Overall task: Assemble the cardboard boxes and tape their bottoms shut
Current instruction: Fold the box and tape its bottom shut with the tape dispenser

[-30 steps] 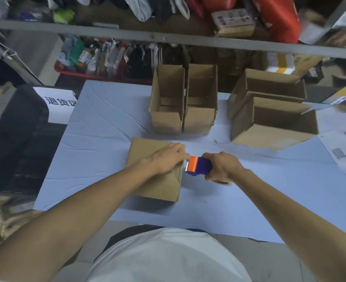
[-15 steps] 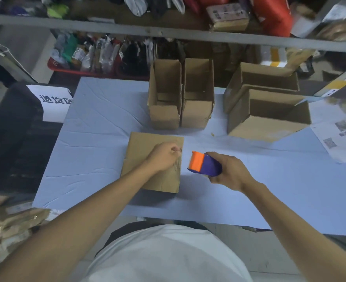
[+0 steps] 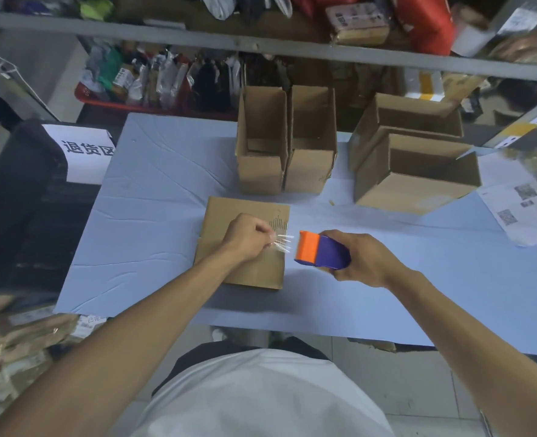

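Your right hand (image 3: 363, 258) has pulled tape dispenser (image 3: 321, 254) back off box (image 3: 245, 247); a second ago it touched box edge by your left hand (image 3: 248, 236). Left fingers now pinch loose end of clear tape (image 3: 281, 243) over box bottom, box lying centre of blue table (image 3: 153, 216), near front edge. Right fingers wrapped round dispenser. Likely reading: strip drawn out, ready to lay on seam.

Count: four open boxes upright behind, one box being taped, one dispenser.
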Demonstrator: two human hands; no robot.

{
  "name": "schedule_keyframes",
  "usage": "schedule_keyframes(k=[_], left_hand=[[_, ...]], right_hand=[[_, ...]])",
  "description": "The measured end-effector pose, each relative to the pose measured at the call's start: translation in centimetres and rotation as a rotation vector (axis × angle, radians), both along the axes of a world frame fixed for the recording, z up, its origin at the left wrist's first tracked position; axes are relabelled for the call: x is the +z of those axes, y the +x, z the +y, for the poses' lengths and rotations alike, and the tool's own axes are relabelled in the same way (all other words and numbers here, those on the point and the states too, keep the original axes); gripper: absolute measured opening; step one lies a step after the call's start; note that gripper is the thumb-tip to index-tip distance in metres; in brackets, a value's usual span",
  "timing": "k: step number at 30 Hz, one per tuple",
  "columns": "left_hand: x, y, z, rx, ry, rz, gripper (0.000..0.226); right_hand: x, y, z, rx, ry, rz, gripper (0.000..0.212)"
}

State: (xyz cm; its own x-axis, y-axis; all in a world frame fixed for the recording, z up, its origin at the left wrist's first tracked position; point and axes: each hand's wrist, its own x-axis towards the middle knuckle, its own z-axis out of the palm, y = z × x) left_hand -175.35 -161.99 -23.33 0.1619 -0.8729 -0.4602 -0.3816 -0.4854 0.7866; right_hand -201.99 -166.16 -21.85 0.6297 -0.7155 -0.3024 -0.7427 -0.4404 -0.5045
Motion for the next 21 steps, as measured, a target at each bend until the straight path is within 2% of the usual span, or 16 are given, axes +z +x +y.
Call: schedule_keyframes(k=[5, 12, 16, 19, 21], left_hand=[[0.3, 1.0, -0.2, 0.027, 0.073, -0.158, 0.008], [1.0, -0.5, -1.4, -0.014, 0.252, -0.406, 0.019], [1.2, -1.3, -1.8, -0.093, 0.274, -0.567, 0.004], [1.1, -1.7, -2.2, -0.178, 0.288, -0.762, 0.019], [1.3, -1.7, -2.5, -0.268, 0.218, -0.842, 0.022]], right_hand=[[-0.6, -1.0, -1.0, -0.046, -0.002, 0.088, 0.069], [-2.1, 0.3, -2.2, -0.032, 0.026, 0.176, 0.06], [-2.8, 0.8, -2.3, -0.003, 0.037, 0.213, 0.06], [-3.2, 1.4, -2.4, 0.016, 0.022, 0.275, 0.062], [-3.3, 1.9, -2.4, 0.025, 0.023, 0.306, 0.062]])
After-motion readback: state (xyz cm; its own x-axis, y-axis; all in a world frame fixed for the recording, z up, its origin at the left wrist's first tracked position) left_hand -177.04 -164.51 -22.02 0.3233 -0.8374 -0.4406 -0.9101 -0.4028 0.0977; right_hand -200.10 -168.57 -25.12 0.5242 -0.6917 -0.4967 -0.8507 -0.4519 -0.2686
